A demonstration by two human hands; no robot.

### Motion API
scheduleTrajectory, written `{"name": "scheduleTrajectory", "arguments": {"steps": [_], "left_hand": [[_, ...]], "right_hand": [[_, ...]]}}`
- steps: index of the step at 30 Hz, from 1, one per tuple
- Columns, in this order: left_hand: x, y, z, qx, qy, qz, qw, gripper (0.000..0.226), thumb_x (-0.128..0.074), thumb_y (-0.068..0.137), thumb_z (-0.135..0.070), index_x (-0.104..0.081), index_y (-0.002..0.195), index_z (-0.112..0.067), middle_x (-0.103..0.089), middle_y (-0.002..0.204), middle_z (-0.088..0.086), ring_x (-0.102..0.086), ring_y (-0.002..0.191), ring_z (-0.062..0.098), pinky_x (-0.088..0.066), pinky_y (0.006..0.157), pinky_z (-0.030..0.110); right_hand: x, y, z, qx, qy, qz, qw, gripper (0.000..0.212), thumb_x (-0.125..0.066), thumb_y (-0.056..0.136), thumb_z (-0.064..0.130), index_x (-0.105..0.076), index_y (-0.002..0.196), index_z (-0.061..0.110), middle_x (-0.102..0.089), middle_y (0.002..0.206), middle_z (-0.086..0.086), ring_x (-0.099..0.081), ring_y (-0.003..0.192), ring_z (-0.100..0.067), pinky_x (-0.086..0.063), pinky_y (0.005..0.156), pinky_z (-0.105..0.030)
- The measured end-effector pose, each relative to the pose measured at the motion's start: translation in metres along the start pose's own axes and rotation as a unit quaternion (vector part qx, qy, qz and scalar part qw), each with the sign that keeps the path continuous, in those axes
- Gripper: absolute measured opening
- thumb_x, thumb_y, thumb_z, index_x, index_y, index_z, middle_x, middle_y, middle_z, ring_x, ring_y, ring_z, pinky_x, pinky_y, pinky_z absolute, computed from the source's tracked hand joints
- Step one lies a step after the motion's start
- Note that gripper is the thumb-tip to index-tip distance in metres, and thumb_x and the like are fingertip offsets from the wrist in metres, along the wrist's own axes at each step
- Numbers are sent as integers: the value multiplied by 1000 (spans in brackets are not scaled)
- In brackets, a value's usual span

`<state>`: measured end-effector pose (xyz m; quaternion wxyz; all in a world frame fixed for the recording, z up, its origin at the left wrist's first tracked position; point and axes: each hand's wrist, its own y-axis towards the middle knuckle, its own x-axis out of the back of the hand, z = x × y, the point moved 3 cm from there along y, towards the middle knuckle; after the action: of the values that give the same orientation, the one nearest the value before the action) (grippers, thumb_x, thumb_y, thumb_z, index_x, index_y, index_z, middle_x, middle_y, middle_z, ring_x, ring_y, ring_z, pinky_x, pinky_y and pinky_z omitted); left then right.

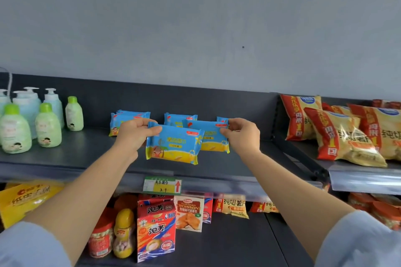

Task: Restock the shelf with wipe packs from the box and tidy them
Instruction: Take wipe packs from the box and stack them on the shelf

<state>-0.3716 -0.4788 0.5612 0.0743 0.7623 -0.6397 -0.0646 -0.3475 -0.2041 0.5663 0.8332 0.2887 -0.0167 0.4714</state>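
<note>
Left hand (pixel 135 134) pinches the front wipe pack (pixel 173 145) at its 10 o'clock corner, right hand (pixel 243 134) nips the pack behind (pixel 211 136) at 2 o'clock, both over the shelf (pixel 71 154). These look light, soft and slick, so the crimped end seals seem the safest hold.

Bright, even, soft light, faint shadows, slight overall softness, wide-angle bending at edges, lower corners blurred

l hand (pixel 135 134) & r hand (pixel 243 134) both pinching
</note>
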Motion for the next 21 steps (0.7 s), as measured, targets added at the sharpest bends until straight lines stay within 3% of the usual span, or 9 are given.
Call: {"name": "scheduleTrajectory", "arguments": {"steps": [5, 11, 16, 21], "left_hand": [[-7, 19, 8, 9, -9, 10, 1000, 13, -71, 81, -1, -67, 84, -12, -72, 90, 7, -69, 93, 24, -51, 94, 51], [-6, 54, 15, 16, -1, 19, 1000, 13, -71, 81, -1, -66, 83, -13, -71, 89, 5, -69, 89, 20, -53, 93, 47], [-1, 87, 21, 27, 23, 32, 999, 14, -72, 81, -1, -67, 85, -13, -71, 93, 8, -69, 92, 20, -53, 93, 47], [1, 117, 27, 33, 33, 41, 998, 17, -72, 80, 0, -66, 84, -15, -71, 88, 7, -68, 95, 23, -51, 95, 46]], "right_hand": [[-31, 27, -14, -7, 15, 31, 999, 32, -75, 82, 16, -68, 113, 13, -67, 92, 7, -67, 91, -15, -55, 86, -32], [-74, 56, -27, -20, 9, 49, 999, 33, -75, 81, 17, -67, 113, 13, -71, 99, 1, -69, 90, -22, -56, 86, -38], [-105, 77, -32, -35, 3, 61, 998, 33, -75, 81, 16, -68, 113, 12, -70, 97, 2, -66, 91, -15, -54, 86, -33], [-134, 103, -36, -63, 13, 73, 995, 33, -76, 82, 15, -67, 114, 12, -68, 94, 4, -68, 90, -18, -57, 85, -39]]}}
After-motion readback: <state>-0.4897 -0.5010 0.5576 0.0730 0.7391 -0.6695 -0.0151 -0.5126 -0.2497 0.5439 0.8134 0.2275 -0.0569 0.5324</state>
